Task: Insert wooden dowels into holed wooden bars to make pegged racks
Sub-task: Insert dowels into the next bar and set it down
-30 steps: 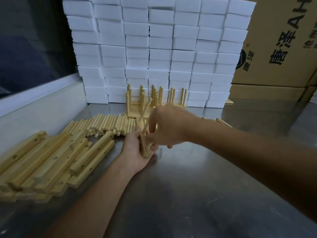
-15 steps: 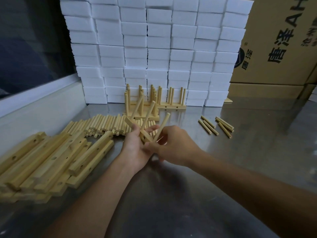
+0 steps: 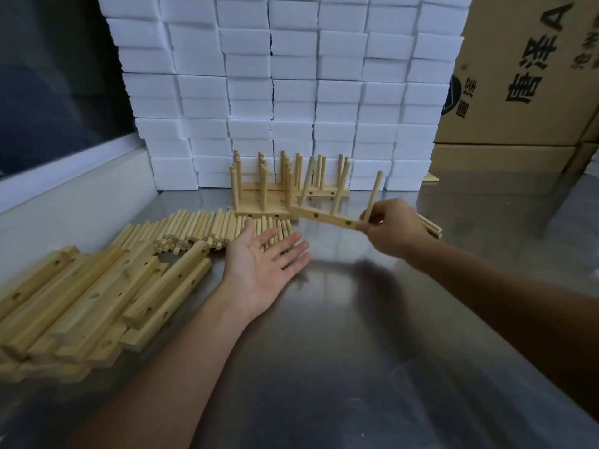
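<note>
Pegged bar (image 3: 324,217) with three dowels upright, held above the desk (image 3: 356,335) just in front of finished racks (image 3: 275,189). Right hand (image 3: 393,231) pinches its right end. Left hand (image 3: 265,267) spread, palm up, holding nothing, beside loose dowels (image 3: 207,228). Holed bars (image 3: 97,296) piled at left.

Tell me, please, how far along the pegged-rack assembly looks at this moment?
Done: several finished pale wooden pegged racks stand by the white boxes. In hand: the right hand grips a three-peg rack by one end; the left hand is open, palm up. Left: a row of loose wooden dowels and a heap of holed wooden bars.
</note>
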